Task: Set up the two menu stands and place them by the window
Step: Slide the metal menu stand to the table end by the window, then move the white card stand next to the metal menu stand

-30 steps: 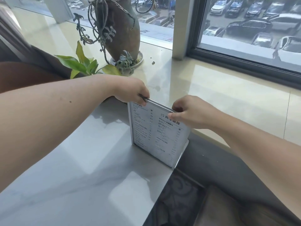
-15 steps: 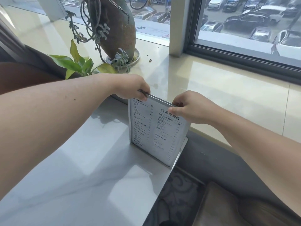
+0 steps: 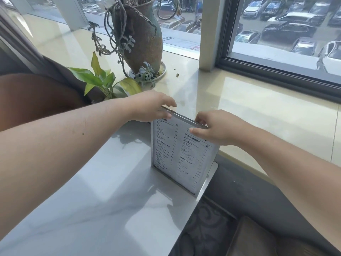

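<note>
One clear menu stand with a printed white menu stands upright on the far corner of the grey-white table, close to the window sill. My left hand pinches the top left corner of the stand. My right hand pinches its top edge near the right corner, thumb on the front face. A second menu stand is not in view.
A tall brown vase with trailing succulents sits on a saucer on the beige sill. A small green leafy plant is left of my left hand. The dark window frame runs along the sill. A dark seat lies below the table's right edge.
Both hands kept their hold on the stand's top edge; my left fingers have spread a little. The stand stays upright at the same corner. The view shifted slightly.
</note>
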